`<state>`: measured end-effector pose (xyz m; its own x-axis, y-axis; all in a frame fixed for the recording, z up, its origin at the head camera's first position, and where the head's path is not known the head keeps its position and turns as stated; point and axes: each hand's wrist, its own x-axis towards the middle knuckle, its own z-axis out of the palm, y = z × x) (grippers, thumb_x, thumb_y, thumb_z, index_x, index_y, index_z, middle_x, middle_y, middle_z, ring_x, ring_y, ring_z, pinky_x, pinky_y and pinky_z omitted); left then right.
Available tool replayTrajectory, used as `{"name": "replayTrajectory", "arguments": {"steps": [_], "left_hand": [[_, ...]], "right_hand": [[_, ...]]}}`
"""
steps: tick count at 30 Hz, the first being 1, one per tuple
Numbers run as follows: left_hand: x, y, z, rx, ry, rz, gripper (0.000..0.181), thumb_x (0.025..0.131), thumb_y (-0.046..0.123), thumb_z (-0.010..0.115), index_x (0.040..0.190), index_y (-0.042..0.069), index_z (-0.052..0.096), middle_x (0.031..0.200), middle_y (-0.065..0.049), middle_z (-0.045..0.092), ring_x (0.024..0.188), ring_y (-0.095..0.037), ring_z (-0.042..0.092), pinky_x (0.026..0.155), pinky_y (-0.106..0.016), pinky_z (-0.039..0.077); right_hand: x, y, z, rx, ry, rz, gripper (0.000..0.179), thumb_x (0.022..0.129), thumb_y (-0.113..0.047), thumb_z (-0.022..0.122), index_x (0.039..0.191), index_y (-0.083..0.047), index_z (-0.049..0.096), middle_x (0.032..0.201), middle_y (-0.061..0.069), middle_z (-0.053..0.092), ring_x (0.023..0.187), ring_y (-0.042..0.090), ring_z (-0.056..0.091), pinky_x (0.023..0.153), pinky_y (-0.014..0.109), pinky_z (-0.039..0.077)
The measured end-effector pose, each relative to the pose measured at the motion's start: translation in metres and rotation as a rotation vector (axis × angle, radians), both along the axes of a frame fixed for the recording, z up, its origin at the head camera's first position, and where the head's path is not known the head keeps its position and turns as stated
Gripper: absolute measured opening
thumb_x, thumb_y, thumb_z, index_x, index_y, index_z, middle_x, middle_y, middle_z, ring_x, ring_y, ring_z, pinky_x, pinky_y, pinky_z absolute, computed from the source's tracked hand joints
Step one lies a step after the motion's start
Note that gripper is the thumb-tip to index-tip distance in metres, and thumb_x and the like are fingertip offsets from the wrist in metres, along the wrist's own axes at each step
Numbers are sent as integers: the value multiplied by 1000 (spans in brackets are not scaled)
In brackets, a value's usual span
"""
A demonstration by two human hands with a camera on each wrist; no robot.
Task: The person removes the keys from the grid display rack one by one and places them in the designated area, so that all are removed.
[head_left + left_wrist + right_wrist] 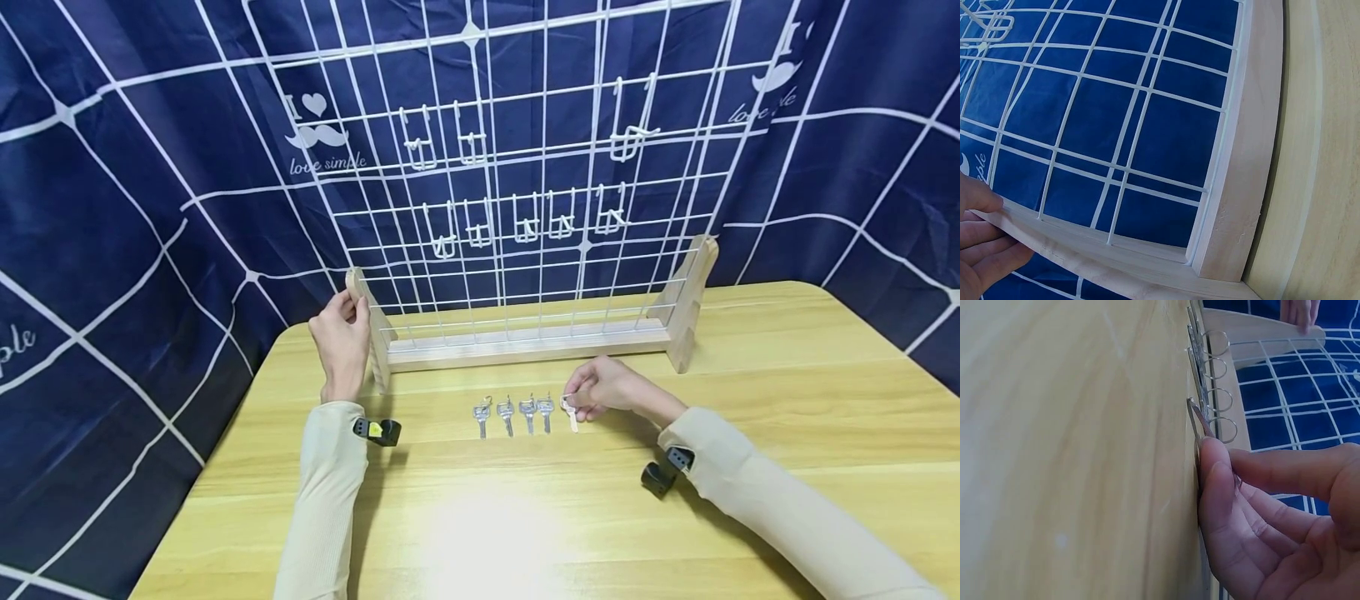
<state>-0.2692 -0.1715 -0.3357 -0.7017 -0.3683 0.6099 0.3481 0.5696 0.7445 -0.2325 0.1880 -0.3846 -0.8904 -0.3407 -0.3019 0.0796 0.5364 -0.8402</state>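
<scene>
My left hand grips the upper end of the left wooden side post of a stand that holds a white wire grid. In the left wrist view its thumb and fingers lie on either side of the wood. With thumb and fingertips, my right hand pinches a silver key low over the table, at the right end of a row. Several similar keys lie to its left, and their rings stand up in the right wrist view. The fingers partly hide the held key's head.
White wire hooks hang in two rows on the grid. The stand's wooden base bar rests on the table behind the keys. Dark blue curtain with white lines surrounds the table.
</scene>
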Motion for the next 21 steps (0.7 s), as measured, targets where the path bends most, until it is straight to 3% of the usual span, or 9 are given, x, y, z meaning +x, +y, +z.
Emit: {"name": "replayTrajectory", "arguments": {"steps": [21], "left_hand": [[0,0,-1,6,-4,1,26,90,3,61,110,-14,65,100,-28,68,91,-34,70,78,-41,57]], "right_hand": [[3,-10,1,93,78,-50,11,83,0,71,87,3,62,71,12,66,57,18,65,59,32,58]]}}
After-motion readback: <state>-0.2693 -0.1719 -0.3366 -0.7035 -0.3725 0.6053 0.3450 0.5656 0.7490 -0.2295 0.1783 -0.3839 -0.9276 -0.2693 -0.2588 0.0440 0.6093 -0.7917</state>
